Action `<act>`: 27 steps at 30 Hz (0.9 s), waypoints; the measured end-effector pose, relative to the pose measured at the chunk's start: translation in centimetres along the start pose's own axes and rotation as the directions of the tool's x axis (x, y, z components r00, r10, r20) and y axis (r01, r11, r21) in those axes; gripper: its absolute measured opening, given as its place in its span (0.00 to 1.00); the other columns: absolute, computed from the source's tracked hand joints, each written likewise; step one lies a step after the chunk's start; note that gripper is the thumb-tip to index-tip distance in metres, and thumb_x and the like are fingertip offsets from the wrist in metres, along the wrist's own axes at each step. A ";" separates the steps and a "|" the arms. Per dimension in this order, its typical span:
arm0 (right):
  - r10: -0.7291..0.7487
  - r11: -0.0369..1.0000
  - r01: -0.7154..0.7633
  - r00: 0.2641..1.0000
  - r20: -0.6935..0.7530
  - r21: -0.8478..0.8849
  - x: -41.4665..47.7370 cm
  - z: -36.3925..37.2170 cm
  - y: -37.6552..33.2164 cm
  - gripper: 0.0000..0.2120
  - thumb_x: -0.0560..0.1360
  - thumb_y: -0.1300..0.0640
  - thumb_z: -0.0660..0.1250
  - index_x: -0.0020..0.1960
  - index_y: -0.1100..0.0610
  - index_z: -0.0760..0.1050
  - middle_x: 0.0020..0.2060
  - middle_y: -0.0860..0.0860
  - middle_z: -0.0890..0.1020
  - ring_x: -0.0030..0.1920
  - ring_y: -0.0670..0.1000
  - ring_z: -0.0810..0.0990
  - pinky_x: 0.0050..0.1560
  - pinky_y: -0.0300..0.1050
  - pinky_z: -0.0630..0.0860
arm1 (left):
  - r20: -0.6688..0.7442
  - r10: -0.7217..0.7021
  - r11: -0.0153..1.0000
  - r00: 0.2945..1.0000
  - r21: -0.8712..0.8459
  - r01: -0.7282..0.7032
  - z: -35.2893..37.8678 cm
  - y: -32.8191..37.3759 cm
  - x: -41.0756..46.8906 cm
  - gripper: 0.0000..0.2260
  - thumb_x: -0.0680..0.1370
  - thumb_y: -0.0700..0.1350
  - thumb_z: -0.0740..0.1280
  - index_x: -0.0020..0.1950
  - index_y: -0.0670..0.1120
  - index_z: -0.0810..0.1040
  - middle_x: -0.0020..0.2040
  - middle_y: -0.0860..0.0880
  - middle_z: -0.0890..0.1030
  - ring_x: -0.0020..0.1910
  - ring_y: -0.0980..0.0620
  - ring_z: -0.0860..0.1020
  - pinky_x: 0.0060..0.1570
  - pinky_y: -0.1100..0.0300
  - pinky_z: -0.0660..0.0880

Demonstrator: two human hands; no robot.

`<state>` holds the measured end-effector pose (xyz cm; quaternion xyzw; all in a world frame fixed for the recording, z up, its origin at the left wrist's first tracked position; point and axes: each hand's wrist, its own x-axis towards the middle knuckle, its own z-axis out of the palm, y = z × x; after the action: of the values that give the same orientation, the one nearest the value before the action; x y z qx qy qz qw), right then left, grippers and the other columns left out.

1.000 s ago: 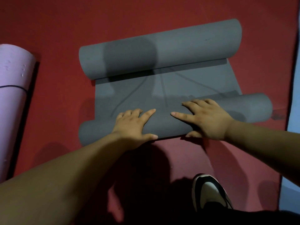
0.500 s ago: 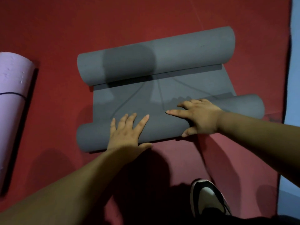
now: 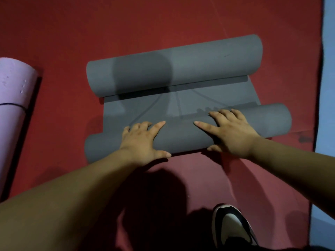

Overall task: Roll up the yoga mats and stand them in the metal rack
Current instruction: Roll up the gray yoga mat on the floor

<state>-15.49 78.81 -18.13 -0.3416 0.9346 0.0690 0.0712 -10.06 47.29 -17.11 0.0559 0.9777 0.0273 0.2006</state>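
**Two palms on the near roll, a strip of flat mat ahead**

The grey mat (image 3: pixel 181 105) lies on the red floor (image 3: pixel 163 24), curled up at both ends with a short flat stretch between. Its long axis runs side to side across the person, tilted a little so the right end sits farther away. The person leans over the near roll (image 3: pixel 184 137). The left hand (image 3: pixel 143 144) presses down on it left of centre, the right hand (image 3: pixel 232 134) right of centre. Both are flat and spread, fingers draped over the top of the roll and pointing away toward the far roll (image 3: pixel 174 66), thumbs tucked at the near edge. Neither hand is clenched around anything; they bear on the roll from above.

The flat strip lies straight ahead of the fingertips, so I would expect a push forward to take it up. The right hand sits slightly farther forward, matching the tilt. A lilac mat (image 3: pixel 14 105) lies at the left. No metal rack is in sight.
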 end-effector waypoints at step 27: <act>-0.269 0.933 0.156 0.902 0.339 0.325 -9.6 -0.4 -5.6 0.45 0.70 0.17 0.48 0.80 0.33 0.42 0.72 0.44 0.70 0.68 0.50 0.72 0.65 0.51 0.69 | 0.286 0.162 0.957 0.944 -0.279 -0.079 4.9 1.1 -12.8 0.46 0.68 0.80 0.62 0.82 0.63 0.56 0.79 0.53 0.68 0.76 0.48 0.68 0.72 0.52 0.66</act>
<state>-4.67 80.50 -16.42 -0.4085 0.8598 -0.0128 0.3062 3.64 47.01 -16.52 0.0924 0.9170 0.1605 0.3532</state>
